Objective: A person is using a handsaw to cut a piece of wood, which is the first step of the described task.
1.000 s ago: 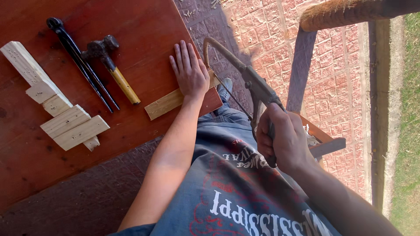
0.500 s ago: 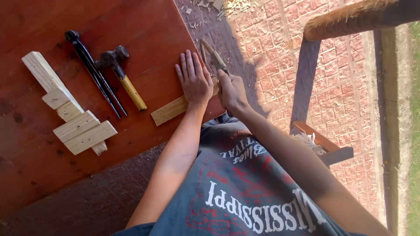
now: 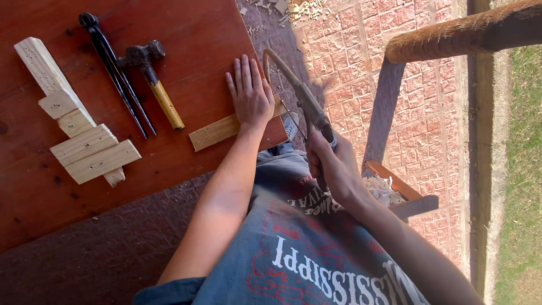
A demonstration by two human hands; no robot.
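Sawing of a wooden strip at the bench edge, cut under way but not finished, judging from the strip lying in one piece.

Nearest: right hand (image 3: 333, 164) closed around the handle of a bow-framed hand saw (image 3: 302, 99), frame arching forward and leftward toward the bench corner, thin blade running beneath it; exact point of contact with the wood hidden behind the other hand.

Next: left hand (image 3: 250, 93) laid flat, fingers spread and extended, palm pressing down on the right end of the wooden strip (image 3: 217, 131). Strip lying along the near right edge of the red bench (image 3: 34, 197), left end free, right end covered by the palm and reaching the corner just beside the saw frame. No separated offcut visible there.

Further left on the bench: hammer (image 3: 152, 79) with yellow wooden handle, dark pincers (image 3: 116, 76) just beside it, both well apart from the hands and untouched. Beyond these, a group of cut wooden blocks (image 3: 84, 144) set against a long upright batten (image 3: 42, 68).

Farthest: wood shavings (image 3: 293, 8) scattered on the brick paving (image 3: 418, 113) past the bench corner.
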